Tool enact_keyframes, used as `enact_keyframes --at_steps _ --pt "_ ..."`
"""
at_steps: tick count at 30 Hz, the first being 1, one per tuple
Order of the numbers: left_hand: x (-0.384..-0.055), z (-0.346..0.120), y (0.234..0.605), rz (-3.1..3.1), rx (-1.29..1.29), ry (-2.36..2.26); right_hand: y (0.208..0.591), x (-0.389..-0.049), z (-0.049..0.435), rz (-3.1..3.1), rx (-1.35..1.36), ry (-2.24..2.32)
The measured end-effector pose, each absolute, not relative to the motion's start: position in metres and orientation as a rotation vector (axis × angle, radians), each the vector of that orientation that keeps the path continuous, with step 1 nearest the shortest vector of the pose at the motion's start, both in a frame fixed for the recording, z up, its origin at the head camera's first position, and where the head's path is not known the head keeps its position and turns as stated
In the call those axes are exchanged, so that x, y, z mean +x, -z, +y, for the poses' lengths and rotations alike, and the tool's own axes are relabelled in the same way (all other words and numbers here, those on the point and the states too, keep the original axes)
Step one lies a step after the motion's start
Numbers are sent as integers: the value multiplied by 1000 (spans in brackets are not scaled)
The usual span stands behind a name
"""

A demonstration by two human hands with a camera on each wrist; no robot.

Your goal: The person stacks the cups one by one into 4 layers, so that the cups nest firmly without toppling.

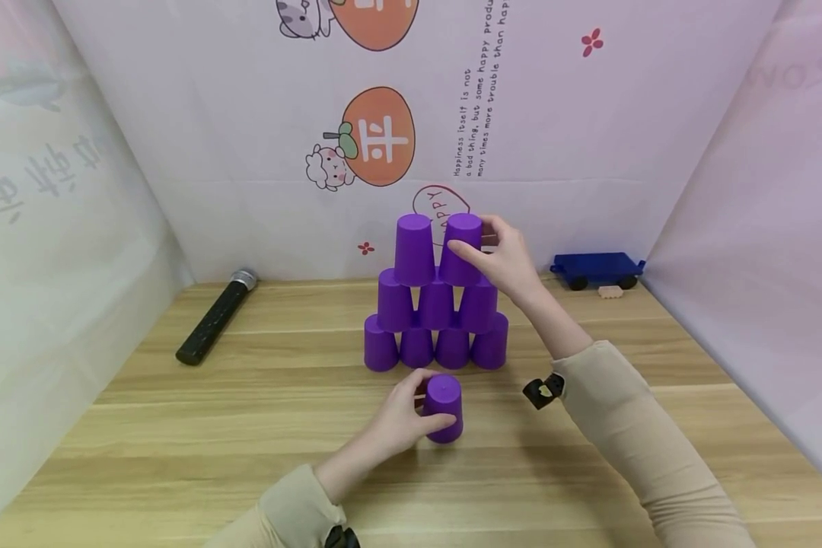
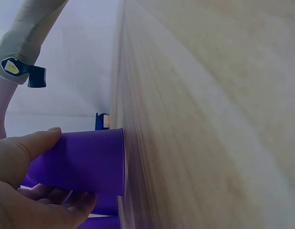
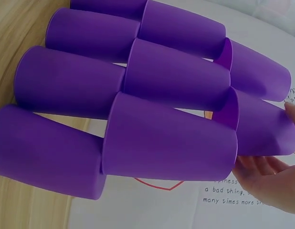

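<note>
Purple cups stand upside down in a stacked pyramid on the wooden table, several in the bottom row [image 1: 416, 348], three in the middle row [image 1: 435, 301] and two on top. My right hand [image 1: 510, 259] grips the top-right cup [image 1: 460, 255], thumb at its front and fingers behind. Beside that cup stands the top-left cup [image 1: 414, 251]. In front of the pyramid, my left hand [image 1: 400, 418] holds a single upturned cup [image 1: 444, 411] between thumb and fingers. The left wrist view shows this cup [image 2: 85, 162] with its rim at the table surface.
A black microphone [image 1: 215, 320] with a silver head lies at the table's left. A blue toy cart [image 1: 597, 269] and a small beige block [image 1: 610, 291] are at the back right. Printed white sheets [image 1: 246, 152] hang around the back and sides of the table [image 1: 281, 426].
</note>
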State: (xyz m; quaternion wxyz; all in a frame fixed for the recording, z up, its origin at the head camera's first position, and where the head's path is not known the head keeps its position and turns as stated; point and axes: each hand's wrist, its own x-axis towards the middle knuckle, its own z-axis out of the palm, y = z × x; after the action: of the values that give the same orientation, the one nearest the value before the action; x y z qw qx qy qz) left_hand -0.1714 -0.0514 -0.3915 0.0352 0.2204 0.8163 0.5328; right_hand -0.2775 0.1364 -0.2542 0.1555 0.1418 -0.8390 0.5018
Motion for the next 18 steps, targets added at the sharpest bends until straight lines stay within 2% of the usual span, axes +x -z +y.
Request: enact_keyframes --at_steps 11,18 --pt "-170 -57 392 2472 682 -1638 265 -273 160 -2426 447 -1523" --pt "-170 -68 379 2431 686 -1723 280 -269 188 -2458 458 -1552"
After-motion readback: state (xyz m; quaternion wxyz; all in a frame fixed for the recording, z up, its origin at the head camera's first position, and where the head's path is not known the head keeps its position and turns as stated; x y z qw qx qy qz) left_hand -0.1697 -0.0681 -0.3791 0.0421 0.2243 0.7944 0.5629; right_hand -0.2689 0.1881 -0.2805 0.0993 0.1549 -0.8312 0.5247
